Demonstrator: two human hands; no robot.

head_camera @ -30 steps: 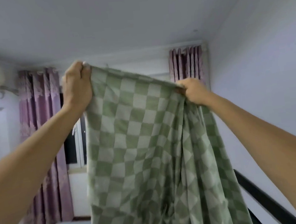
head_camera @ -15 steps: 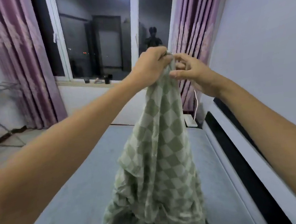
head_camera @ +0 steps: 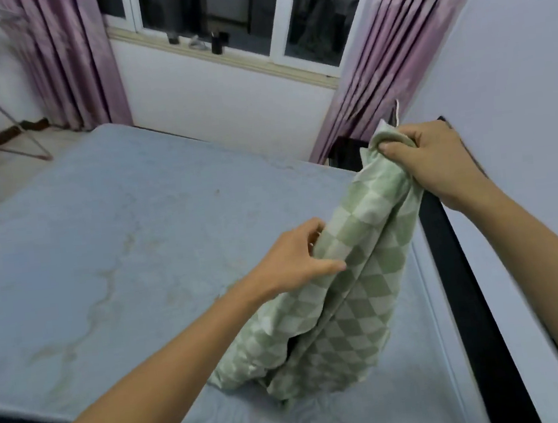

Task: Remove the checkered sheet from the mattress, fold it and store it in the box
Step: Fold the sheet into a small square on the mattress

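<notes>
Here the checkered sheet (head_camera: 355, 293) hangs bunched lengthwise between both hands above the right side of the bare mattress (head_camera: 119, 245), its lower end heaped on the mattress surface near the black bed frame (head_camera: 455, 261). The right hand (head_camera: 434, 160) has its grip closed tight around the sheet's top end, held up close to the wall. The left hand (head_camera: 296, 257) sits lower, at the sheet's middle, its grip partly closed with the thumb pressed on the near face and the fingers curled behind the fold. Purple curtains (head_camera: 75, 57) flank the window (head_camera: 232, 13) beyond the mattress.
</notes>
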